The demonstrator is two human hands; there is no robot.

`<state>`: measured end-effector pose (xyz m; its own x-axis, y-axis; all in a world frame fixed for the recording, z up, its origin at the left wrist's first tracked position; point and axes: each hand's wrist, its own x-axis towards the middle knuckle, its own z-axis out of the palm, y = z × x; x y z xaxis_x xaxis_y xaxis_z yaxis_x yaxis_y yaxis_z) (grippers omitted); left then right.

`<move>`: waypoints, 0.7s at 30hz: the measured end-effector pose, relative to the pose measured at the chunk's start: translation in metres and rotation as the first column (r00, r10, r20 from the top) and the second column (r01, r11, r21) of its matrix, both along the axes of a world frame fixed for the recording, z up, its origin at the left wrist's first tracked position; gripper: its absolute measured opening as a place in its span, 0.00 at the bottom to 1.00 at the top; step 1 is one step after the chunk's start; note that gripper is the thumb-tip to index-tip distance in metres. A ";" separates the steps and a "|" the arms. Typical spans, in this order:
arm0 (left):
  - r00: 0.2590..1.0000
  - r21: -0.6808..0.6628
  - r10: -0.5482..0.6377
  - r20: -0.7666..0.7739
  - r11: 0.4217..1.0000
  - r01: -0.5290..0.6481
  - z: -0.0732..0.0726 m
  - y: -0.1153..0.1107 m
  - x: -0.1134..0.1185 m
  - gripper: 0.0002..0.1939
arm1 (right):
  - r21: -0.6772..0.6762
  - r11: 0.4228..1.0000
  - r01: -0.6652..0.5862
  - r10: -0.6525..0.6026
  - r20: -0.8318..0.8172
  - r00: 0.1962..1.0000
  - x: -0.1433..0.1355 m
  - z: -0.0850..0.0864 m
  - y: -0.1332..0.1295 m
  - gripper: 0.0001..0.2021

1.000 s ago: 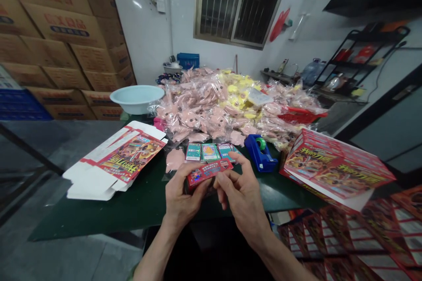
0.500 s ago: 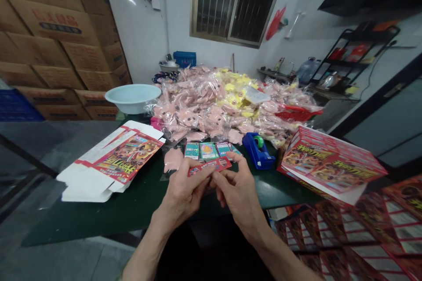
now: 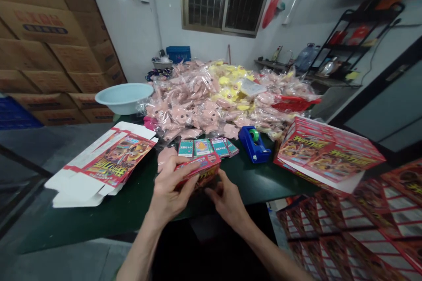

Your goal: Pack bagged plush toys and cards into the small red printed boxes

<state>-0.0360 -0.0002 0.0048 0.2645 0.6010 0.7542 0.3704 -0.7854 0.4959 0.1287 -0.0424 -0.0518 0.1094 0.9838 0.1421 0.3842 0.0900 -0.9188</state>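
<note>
So the little red printed box just got turned. A second ago its narrow lettered panel was tipped toward the person; now a picture face with yellow lettering shows below that panel, mostly shaded and partly behind fingers. It's in front of the card row, over the near part of the green table. Can't tell from here if its bottom is actually resting on the table.

Left hand is wrapped around the left end, fingers across the panel and down the front. Half a second ago its thumb was lying along that panel. Right hand is lower now, fingers curled at the right lower corner; looks like contact, but the grip is too shadowed to swear to.

My read: the panel looks flat, so the handling is about the whole box now, not just that strip. The trading cards are in the same row behind it, blue tape dispenser to the right of them, flattened cartons off to the left.
</note>
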 end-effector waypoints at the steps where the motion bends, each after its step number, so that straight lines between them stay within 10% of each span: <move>1: 0.998 -0.038 -0.034 -0.044 0.999 0.032 0.000 0.000 -0.007 0.18 | 0.035 0.999 0.010 -0.011 0.041 0.999 0.011 0.005 -0.002 0.20; 7: 0.960 -0.139 -0.212 -0.182 0.972 0.188 0.016 -0.001 -0.005 0.24 | 0.378 0.925 -0.028 -0.087 0.284 0.955 0.071 0.074 -0.031 0.27; 11: 0.848 -0.279 -0.519 -0.109 0.835 0.475 0.030 -0.012 0.060 0.23 | 0.253 0.944 -0.210 0.024 0.584 0.812 0.109 0.114 -0.055 0.22; 15: 0.727 -0.346 -0.681 0.089 0.664 0.663 0.030 -0.014 0.129 0.26 | 0.194 0.974 -0.120 -0.018 0.590 0.807 0.173 0.137 -0.084 0.13; 21: 0.617 -0.222 -0.655 -0.436 0.742 0.632 0.007 0.003 0.238 0.29 | 0.379 0.893 0.242 -0.421 0.515 0.747 0.305 0.146 -0.109 0.16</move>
